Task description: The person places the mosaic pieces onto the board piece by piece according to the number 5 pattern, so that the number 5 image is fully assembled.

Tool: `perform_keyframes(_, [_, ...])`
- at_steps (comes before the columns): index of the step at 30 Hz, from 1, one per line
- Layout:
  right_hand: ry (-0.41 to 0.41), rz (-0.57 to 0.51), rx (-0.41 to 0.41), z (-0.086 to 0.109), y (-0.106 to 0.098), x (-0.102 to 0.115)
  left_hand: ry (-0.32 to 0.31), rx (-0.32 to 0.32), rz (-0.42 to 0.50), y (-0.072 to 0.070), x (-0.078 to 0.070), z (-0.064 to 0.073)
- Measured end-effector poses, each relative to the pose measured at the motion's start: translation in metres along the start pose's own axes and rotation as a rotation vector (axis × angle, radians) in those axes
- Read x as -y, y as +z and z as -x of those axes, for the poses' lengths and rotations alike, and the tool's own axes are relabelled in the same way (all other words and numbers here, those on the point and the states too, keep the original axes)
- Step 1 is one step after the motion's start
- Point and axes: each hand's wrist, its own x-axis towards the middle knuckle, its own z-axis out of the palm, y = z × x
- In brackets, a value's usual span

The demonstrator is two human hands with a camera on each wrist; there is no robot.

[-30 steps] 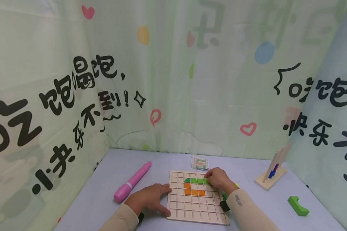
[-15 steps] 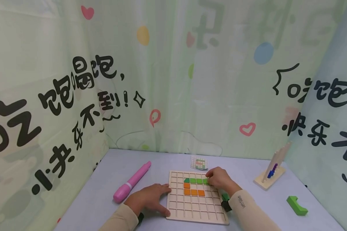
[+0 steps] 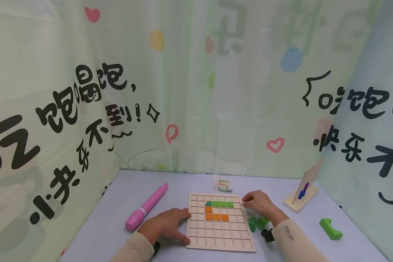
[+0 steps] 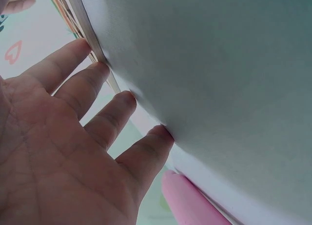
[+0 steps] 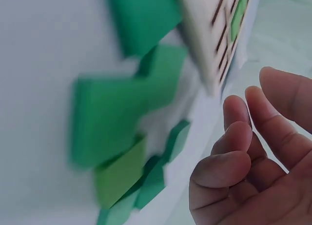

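A wooden grid board (image 3: 220,233) lies on the table. Along one of its upper rows runs a line of green tiles (image 3: 221,204), with a darker, round-cornered one at the left end. Orange tiles (image 3: 217,217) form an L shape below. My left hand (image 3: 167,225) steadies the board's left side, fingers stretched out and fingertips touching its edge in the left wrist view. Just off the board's right edge is my right hand (image 3: 261,203), its fingers loosely bent and nothing between thumb and fingertips in the right wrist view. Loose green blocks (image 5: 112,117) lie beneath that hand.
A small pattern card (image 3: 222,184) lies behind the board. To the left is a pink pen-shaped object (image 3: 146,209). On the right are a wooden stand (image 3: 302,193) with blue and purple beads and a notched green block (image 3: 330,228). Printed curtains (image 3: 190,91) surround the table.
My right hand has let go of the green tile at the row's right end and moved right, off the board. More loose green blocks show. The left hand keeps its place on the board.
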Motion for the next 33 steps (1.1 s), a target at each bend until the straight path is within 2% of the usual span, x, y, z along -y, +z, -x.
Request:
perform_keyframes(5, [0.033,0.024,-0.005,0.004,-0.009,-0.017,0.014,-0.006,-0.007,0.0,0.004,-0.001])
perform_keyframes(13, [0.13,0.174,-0.033,-0.002,-0.015,-0.04,0.03,-0.014,0.005,0.001,0.007,-0.002])
perform_keyframes(19, [0.16,0.211,-0.017,0.0,-0.02,-0.046,0.013,-0.002,0.015,0.002,0.003,-0.003])
perform_keyframes(24, [0.218,0.212,-0.021,0.002,-0.023,-0.046,0.008,-0.009,0.011,0.002,0.002,-0.002])
perform_keyframes(33, [0.17,0.222,-0.029,0.0,-0.021,-0.053,0.012,-0.016,0.008,0.003,0.003,-0.002])
